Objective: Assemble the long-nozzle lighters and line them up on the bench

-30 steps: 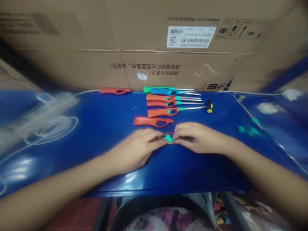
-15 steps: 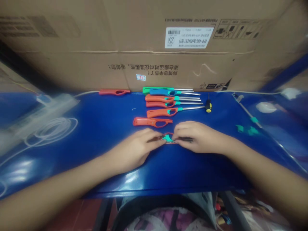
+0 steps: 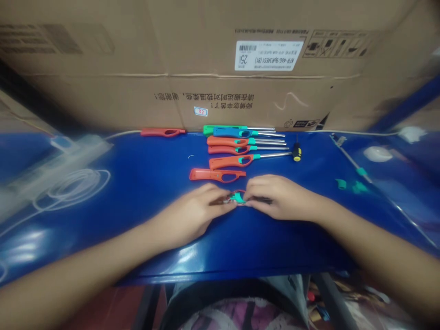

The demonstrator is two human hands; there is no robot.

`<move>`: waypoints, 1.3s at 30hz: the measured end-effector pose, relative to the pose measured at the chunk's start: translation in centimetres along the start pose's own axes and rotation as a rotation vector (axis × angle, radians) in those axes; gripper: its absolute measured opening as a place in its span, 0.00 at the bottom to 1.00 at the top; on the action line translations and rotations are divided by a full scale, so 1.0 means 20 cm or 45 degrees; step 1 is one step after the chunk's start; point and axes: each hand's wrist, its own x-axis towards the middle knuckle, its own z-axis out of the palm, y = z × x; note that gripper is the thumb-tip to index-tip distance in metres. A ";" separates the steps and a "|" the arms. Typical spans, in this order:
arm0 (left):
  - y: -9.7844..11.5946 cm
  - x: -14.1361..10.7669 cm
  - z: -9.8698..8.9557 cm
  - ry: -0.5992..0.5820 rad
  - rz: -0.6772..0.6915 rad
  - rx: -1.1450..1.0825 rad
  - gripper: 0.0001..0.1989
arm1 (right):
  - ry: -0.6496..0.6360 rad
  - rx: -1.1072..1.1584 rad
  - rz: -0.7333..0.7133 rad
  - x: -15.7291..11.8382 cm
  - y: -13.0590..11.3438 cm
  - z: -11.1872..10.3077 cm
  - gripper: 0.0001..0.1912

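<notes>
Between my hands, low over the blue table, is a partly hidden lighter (image 3: 238, 197) with a red casing edge and a teal trigger piece. My left hand (image 3: 199, 206) pinches its left part, fingers closed. From the other side my right hand (image 3: 275, 197) grips the right part, its fingertips touching the teal piece. Just beyond lies a loose red-orange casing half (image 3: 217, 175) with a trigger loop. Behind it are several long-nosed lighters in a stack, including an orange one (image 3: 228, 160) and a blue one (image 3: 232, 132), their metal tubes pointing right.
A small yellow-and-black screwdriver (image 3: 297, 152) stands by the tube tips. A red casing piece (image 3: 161, 132) lies along the cardboard box (image 3: 137, 55). Left are a power strip (image 3: 82, 153) and coiled white cable (image 3: 74, 185). Teal pieces (image 3: 359, 187) and a metal rod (image 3: 395, 206) lie right.
My hands stay on the lighter parts, with only a slight shift of the fingers and of the teal piece. The other things lie as before.
</notes>
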 end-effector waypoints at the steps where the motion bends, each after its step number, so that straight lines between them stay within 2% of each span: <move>1: 0.00 0.00 0.00 0.002 -0.001 -0.008 0.24 | 0.000 -0.001 -0.001 0.00 0.00 0.00 0.05; 6: 0.00 0.01 0.00 -0.012 -0.032 -0.049 0.24 | 0.005 -0.008 -0.010 0.00 -0.01 0.00 0.05; 9: 0.00 0.02 0.01 -0.003 -0.057 -0.085 0.23 | 0.062 0.016 -0.006 0.00 0.00 0.01 0.06; 13: -0.01 0.01 0.02 0.034 -0.070 -0.164 0.21 | 0.160 -0.094 0.037 0.01 0.04 0.03 0.18; 16: -0.02 0.00 0.02 0.079 -0.064 -0.198 0.19 | 0.122 -0.269 0.102 0.00 0.08 0.04 0.24; 19: -0.03 0.00 0.01 0.130 -0.083 -0.193 0.14 | 0.107 -0.332 0.159 -0.01 0.10 0.03 0.20; 25: -0.04 0.01 -0.05 0.179 -0.172 -0.088 0.11 | 0.165 -0.304 0.201 -0.01 0.13 -0.01 0.03; 30: -0.05 0.00 -0.06 0.138 -0.145 -0.037 0.11 | 0.203 -0.337 0.248 0.00 0.12 -0.04 0.07; 33: -0.05 0.00 -0.06 0.180 -0.150 -0.039 0.11 | 0.362 -0.147 0.349 0.00 0.11 -0.02 0.06; 36: -0.06 0.01 -0.07 0.330 -0.151 0.037 0.14 | 0.555 0.329 0.478 0.01 0.09 0.01 0.09; 39: -0.08 0.01 -0.07 0.431 -0.124 0.154 0.17 | 0.494 0.786 0.586 0.02 0.07 0.02 0.15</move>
